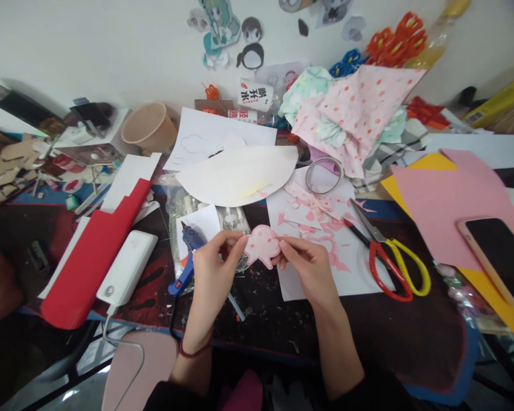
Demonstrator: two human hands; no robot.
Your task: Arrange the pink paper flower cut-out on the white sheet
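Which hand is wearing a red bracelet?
The left hand, beside the blue glue gun. A red band circles its wrist; the right hand wears none.

The cutout (262, 244) looks like soft, matt cloth. The scissors (379, 232) pair smooth, dully shining metal blades with glossy plastic handles. The phone (499, 257) has a smooth, glossy dark screen, and the power bank (127, 268) is smooth plastic with a slight sheen. The red card (98, 251) and white sheet (240, 171) look like matt paper. The dotted fabric (364, 108) is creased cloth; the glue gun (189, 242), plastic. The tabletop (389, 337) has a dark, faintly glossy finish, speckled and scuffed.
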